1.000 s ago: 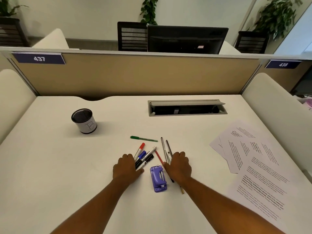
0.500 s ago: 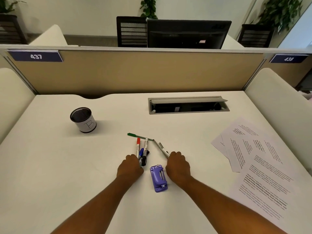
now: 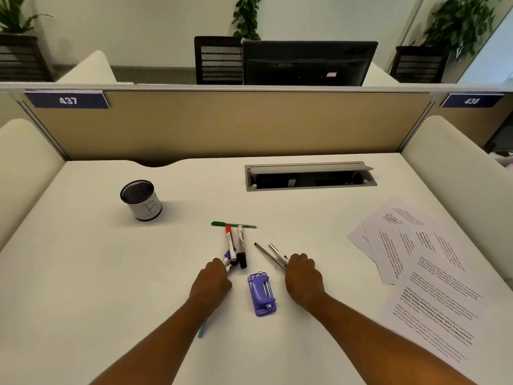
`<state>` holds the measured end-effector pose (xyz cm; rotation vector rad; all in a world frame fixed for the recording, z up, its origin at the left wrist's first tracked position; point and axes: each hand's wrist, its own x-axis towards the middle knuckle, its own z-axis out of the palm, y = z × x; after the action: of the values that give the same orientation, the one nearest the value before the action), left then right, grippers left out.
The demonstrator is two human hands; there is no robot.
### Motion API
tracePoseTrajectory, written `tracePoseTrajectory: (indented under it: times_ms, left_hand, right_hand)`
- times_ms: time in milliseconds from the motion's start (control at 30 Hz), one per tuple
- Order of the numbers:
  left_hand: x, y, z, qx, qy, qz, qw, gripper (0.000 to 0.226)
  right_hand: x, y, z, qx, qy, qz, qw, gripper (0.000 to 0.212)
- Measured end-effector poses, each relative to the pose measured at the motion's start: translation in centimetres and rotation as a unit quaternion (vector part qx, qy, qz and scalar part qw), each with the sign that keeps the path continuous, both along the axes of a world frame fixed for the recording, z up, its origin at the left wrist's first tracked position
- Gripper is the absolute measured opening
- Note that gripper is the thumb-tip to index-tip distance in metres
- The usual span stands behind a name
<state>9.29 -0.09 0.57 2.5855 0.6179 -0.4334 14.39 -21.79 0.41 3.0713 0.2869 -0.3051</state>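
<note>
Both hands grip pens mid-desk
Left hand [image 3: 212, 279] curls round red- and black-capped markers [image 3: 230, 245], right hand [image 3: 303, 276] round slim pens [image 3: 270, 255]; purple punch [image 3: 261, 294] between, papers [image 3: 416, 259] crowd right, bare desk [image 3: 111, 273] left toward cup [image 3: 140, 200].

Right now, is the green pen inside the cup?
No, the green pen lies flat on the desk, apart from the cup.

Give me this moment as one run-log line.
left grip: holds white plastic markers | right grip: holds slim grey pens | purple plastic hole punch: lies between, untouched
</note>
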Motion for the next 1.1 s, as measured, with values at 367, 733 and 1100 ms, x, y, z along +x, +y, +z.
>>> tracePoseTrajectory:
  times_ms: [367, 733, 1100]
  left_hand:
    - [-1.8, 2.1, 1.3, -0.08, 0.002, 0.034, 0.996, 0.028]
    - [-3.7, 4.0, 0.2, -0.287, -0.011, 0.122, 0.95, 0.031]
    - [0.5, 5.7, 1.2, -0.24, -0.124, 0.183, 0.945, 0.04]
  right_hand:
    - [0.9, -2.0, -0.4, 0.083, 0.036, 0.032, 0.995, 0.02]
    - [3.4, -3.2, 0.8, 0.197, 0.129, -0.026, 0.972, 0.031]
    - [5.6, 0.0, 1.9, 0.444, 0.248, -0.182, 0.841, 0.032]
